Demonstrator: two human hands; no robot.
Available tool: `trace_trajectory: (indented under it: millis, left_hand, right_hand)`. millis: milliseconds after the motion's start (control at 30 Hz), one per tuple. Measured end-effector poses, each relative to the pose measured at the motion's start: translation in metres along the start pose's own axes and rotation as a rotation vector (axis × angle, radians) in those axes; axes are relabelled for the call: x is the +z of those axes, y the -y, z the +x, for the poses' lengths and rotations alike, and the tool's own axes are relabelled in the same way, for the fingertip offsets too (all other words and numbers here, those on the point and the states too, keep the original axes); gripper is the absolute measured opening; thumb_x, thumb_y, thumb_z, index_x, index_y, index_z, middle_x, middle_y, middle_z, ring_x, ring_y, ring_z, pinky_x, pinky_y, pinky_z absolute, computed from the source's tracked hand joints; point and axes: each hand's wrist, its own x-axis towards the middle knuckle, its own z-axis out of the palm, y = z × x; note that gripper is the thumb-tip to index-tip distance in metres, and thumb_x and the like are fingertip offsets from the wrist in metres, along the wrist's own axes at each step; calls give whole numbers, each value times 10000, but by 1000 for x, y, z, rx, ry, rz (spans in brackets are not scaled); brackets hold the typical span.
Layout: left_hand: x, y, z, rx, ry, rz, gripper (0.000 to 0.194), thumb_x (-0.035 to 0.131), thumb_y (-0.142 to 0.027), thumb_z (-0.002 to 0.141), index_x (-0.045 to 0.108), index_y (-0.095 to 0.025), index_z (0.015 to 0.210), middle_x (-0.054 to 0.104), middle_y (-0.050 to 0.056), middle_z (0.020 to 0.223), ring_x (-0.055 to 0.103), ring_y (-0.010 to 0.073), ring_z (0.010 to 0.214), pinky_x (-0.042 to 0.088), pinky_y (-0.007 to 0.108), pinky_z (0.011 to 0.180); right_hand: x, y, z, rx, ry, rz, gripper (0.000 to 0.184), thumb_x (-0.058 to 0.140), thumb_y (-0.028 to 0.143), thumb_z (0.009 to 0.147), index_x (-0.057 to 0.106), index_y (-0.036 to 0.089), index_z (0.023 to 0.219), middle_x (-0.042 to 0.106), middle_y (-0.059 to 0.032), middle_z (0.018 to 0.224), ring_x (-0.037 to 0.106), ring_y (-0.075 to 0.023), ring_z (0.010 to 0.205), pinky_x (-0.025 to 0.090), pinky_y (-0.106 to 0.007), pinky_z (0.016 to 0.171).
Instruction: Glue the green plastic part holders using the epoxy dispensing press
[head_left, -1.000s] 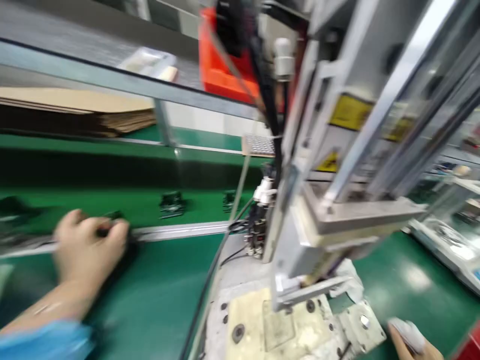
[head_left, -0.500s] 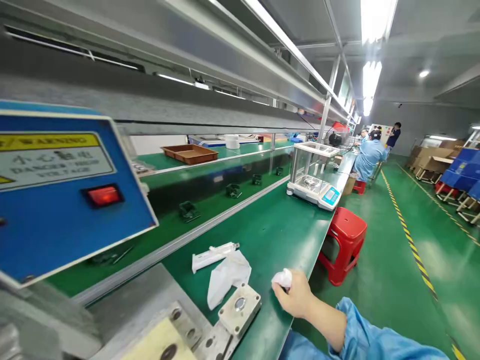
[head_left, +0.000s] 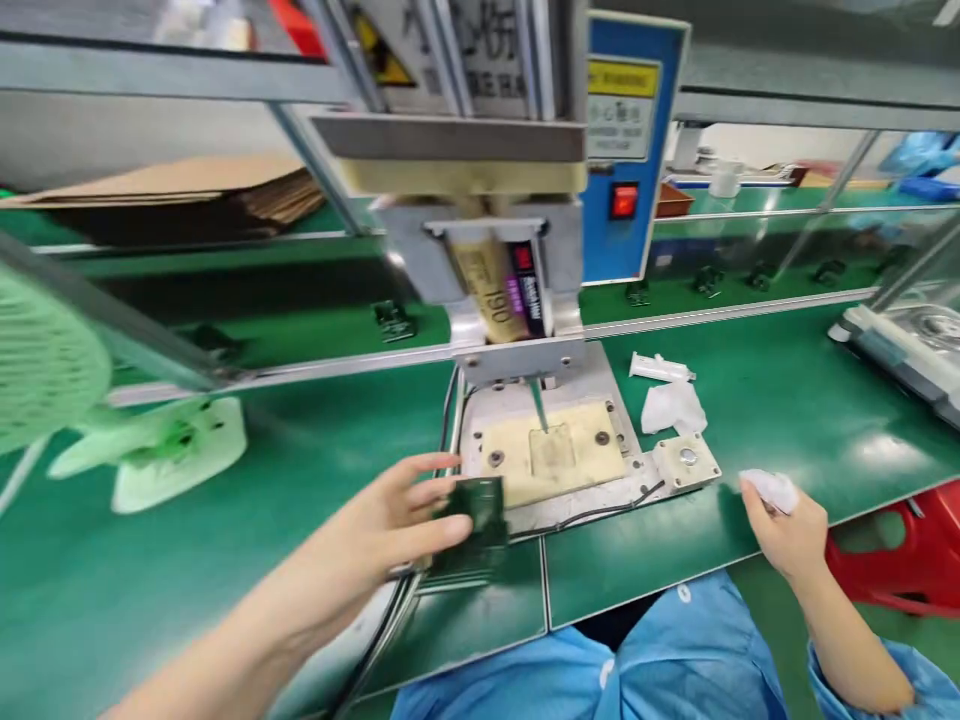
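Observation:
My left hand (head_left: pixel 397 520) grips a dark green, boxy plastic part (head_left: pixel 484 530) between thumb and fingers, just off the front left corner of the machine's base. The part is smeared by motion. In my right hand (head_left: pixel 796 535) is a crumpled white wipe (head_left: pixel 772 490), held near the bench's front edge. Between the hands stands a dispensing machine with an adhesive cartridge (head_left: pixel 491 295). Its nozzle (head_left: pixel 538 405) points down at a cream fixture plate (head_left: pixel 517 460). The push-button block (head_left: pixel 686 462) lies at the base's right side, left of my right hand.
A white syringe-like tube (head_left: pixel 660 367) and another white wipe (head_left: pixel 673 407) lie right of the machine. Further right is a balance (head_left: pixel 900 350). A pale green fan (head_left: pixel 180 450) stands left. Dark parts (head_left: pixel 394 320) sit along the line behind. A red stool (head_left: pixel 900 560) is at lower right.
My view has swung left from along the bench to the machine. My left hand, out of view before, now shows with the dark green part. My right hand still holds the wipe.

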Motion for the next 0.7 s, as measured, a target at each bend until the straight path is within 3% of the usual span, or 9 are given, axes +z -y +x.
trace_trajectory:
  millis: [67, 167, 233, 433, 600, 700]
  left_hand:
    - [26, -1, 8, -8, 130, -81, 863, 957, -520, 470, 592, -276, 1214, 703, 98, 1152, 706, 308, 997, 591, 390, 784]
    - [55, -15, 27, 43, 168, -111, 801, 973, -417, 448, 585, -241, 1127, 696, 85, 1026, 687, 308, 1042, 582, 403, 842]
    - [64, -24, 39, 106, 184, -121, 757, 968, -396, 470, 566, -231, 1090, 694, 88, 1009, 684, 316, 1060, 580, 433, 886]
    - [68, -21, 69, 365, 173, -55, 730, 910, -454, 569, 483, -234, 1119, 675, 86, 1075, 692, 290, 1056, 556, 491, 1001]
    - [74, -11, 78, 423, 155, 40, 685, 879, -497, 617, 509, -237, 1132, 667, 118, 1222, 591, 335, 1279, 419, 539, 1160]
    - [70, -13, 72, 419, 85, 159, 817, 898, -521, 577, 524, -222, 1240, 635, 168, 1320, 540, 401, 1332, 392, 576, 1166]
  right_hand:
    - [-2, 0, 1, -20, -12, -44, 424, 573, 543, 870, 780, 202, 725, 648, -46, 529, 575, -188, 459, 574, -358, 691]
    - [-4, 2, 1, -82, -8, -66, 436, 561, 528, 891, 773, 191, 714, 632, -44, 513, 572, -180, 453, 553, -329, 629]
    - [-5, 3, 1, -122, -13, -65, 407, 571, 487, 906, 776, 183, 731, 618, -33, 505, 561, -168, 442, 523, -303, 575]
    - [-4, 7, 2, -125, -22, -37, 388, 585, 461, 908, 773, 181, 718, 586, -14, 486, 523, -144, 414, 487, -276, 517]
    - [-5, 6, 3, -91, -14, -4, 405, 591, 489, 893, 774, 175, 715, 632, -36, 519, 557, -156, 423, 487, -279, 498]
    - [-6, 6, 0, -50, -38, 15, 437, 614, 543, 884, 780, 171, 727, 661, -55, 549, 601, -179, 458, 508, -294, 527]
